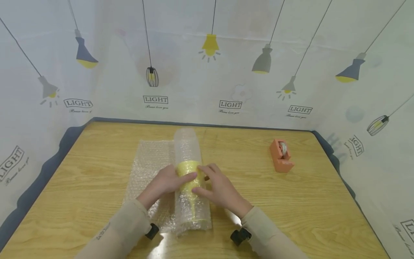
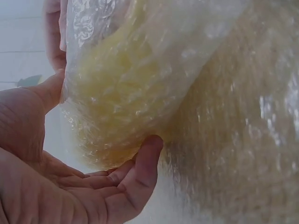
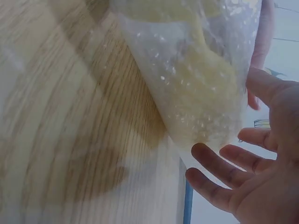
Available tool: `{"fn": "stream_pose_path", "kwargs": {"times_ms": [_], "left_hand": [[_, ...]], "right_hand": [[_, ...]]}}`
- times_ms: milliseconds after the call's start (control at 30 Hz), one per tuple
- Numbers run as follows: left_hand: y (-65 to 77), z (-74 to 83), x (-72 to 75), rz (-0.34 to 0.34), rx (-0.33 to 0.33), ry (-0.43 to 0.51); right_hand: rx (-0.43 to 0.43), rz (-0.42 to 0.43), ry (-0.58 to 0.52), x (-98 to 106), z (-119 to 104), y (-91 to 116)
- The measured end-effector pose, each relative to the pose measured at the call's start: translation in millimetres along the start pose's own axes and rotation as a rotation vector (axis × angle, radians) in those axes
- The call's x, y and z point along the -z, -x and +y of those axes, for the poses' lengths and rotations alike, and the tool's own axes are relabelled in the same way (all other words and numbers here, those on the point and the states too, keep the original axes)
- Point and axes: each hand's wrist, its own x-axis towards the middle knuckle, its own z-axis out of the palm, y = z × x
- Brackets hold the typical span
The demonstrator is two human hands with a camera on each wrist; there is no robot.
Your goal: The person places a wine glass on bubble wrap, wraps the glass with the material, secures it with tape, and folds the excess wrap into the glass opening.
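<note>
Glossy, bumpy plastic bubble wrap (image 1: 148, 162); wood-grained table (image 1: 323, 208)

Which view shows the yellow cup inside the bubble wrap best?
The head view: the yellow cup shows from rim to foot through the bubble wrap, though partly covered. The left wrist view gives only a blurred close-up, cut off at the top; the right wrist view is hazy and cut off too.

Identifiable as a small tabletop work booth. Enclosed at the back and on both sides by pale sheeting (image 1: 181, 82), printed with pendant-lamp motifs (image 1: 211, 42) and LIGHT lettering (image 1: 230, 104). Furnished with a wood-grain table (image 1: 323, 216). Supplied with an orange tape dispenser (image 1: 280, 162) and bubble wrap (image 1: 147, 165), consistent with a packing station. Not determinable as home, shop or workshop beyond the sheeting.
</note>
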Motion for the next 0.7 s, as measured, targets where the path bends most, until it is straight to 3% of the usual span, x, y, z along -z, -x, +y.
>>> {"fn": "stream_pose_path", "kwargs": {"times_ms": [167, 300, 500, 700], "left_hand": [[0.5, -5.5, 3.1, -0.014, 0.025, 0.062], [1.6, -9.2, 6.6, -0.025, 0.014, 0.011], [2.2, -11.2, 12.2, -0.039, 0.005, -0.061], [7.9, -12.4, 16.4, 0.002, 0.041, -0.063]], "right_hand": [[-0.058, -0.012, -0.130, 0.1, 8.3, -0.8], [-0.080, -0.041, -0.196, -2.4, 14.8, -0.6], [-0.081, -0.059, -0.207, -5.1, 16.9, 0.2], [-0.098, -0.079, -0.204, -6.1, 15.6, 1.1]]}}
